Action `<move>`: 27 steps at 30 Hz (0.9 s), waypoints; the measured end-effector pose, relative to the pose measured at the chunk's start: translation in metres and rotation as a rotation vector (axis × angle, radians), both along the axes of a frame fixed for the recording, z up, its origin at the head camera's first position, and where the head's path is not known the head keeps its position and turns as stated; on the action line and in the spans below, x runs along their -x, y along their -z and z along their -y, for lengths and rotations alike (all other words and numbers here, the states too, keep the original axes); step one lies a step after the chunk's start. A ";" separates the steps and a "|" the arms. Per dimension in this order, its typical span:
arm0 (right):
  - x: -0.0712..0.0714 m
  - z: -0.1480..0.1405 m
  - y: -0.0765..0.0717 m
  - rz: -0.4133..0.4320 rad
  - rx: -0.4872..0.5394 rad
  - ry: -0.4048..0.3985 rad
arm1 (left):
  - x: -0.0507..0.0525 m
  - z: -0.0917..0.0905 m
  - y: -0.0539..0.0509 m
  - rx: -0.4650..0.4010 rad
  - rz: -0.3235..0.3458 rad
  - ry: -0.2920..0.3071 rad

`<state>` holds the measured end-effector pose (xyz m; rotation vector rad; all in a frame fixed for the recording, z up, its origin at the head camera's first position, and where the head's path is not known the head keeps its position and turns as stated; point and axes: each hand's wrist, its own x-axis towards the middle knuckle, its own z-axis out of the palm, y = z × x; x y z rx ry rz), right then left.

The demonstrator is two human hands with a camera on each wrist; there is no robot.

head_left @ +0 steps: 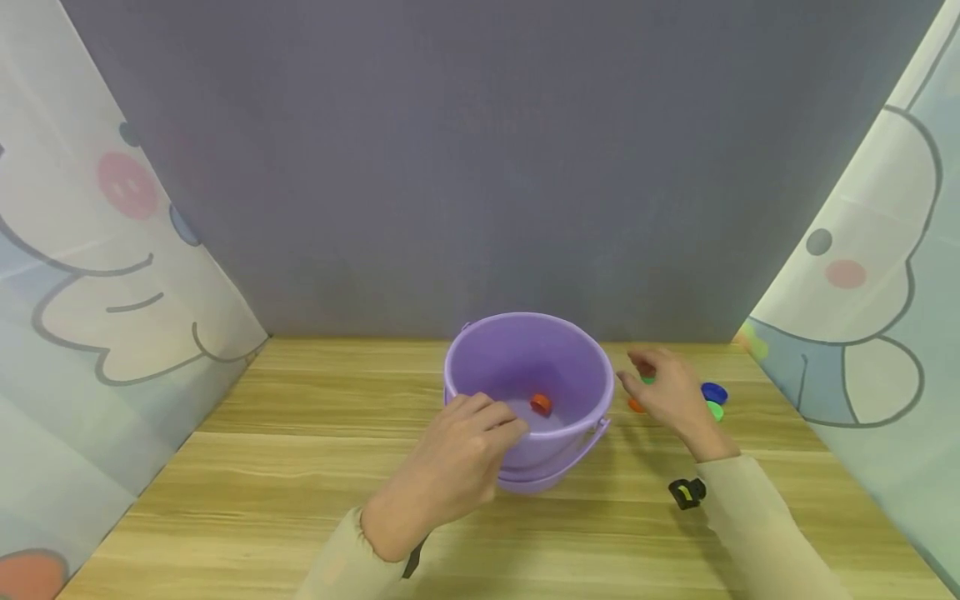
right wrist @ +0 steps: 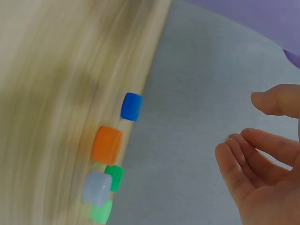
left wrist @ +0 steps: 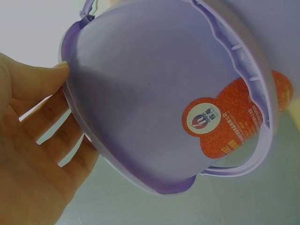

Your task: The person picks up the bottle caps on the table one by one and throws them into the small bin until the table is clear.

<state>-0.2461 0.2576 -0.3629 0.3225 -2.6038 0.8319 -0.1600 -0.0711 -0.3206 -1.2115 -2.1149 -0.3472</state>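
A purple bucket (head_left: 525, 454) stands upright on the wooden table, and a red-orange bottle cap (head_left: 541, 405) lies on its bottom. My left hand (head_left: 461, 454) pinches the near rim, with thumb and fingers on opposite sides of the wall; the left wrist view shows this hand (left wrist: 42, 126) at the edge. Right of the bucket, my right hand (head_left: 671, 396) hovers above loose caps. Its fingers bend slightly, apart from the thumb, with nothing between them in the right wrist view. Below lie a blue cap (right wrist: 131, 107), an orange cap (right wrist: 107, 145), a whitish cap (right wrist: 97, 188) and green ones (right wrist: 101, 212).
The bucket's handle (head_left: 585, 450) hangs down on the near right side. A grey panel (head_left: 495, 167) rises behind the wooden table (head_left: 300, 467). Cartoon-printed sheets flank it left (head_left: 112, 292) and right (head_left: 862, 250). A black device (head_left: 686, 493) sits at the right wrist.
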 end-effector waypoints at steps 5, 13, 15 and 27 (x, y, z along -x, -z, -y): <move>0.002 -0.005 0.003 0.057 -0.044 -0.004 | 0.000 0.000 0.001 -0.005 -0.007 -0.001; 0.007 -0.013 0.011 0.090 -0.116 -0.014 | 0.000 0.000 0.001 -0.005 -0.009 -0.001; 0.009 -0.016 0.013 0.096 -0.132 -0.018 | 0.000 0.000 0.001 -0.004 -0.005 -0.002; 0.013 -0.023 0.027 0.188 -0.142 -0.009 | 0.000 0.000 0.001 -0.005 -0.006 -0.003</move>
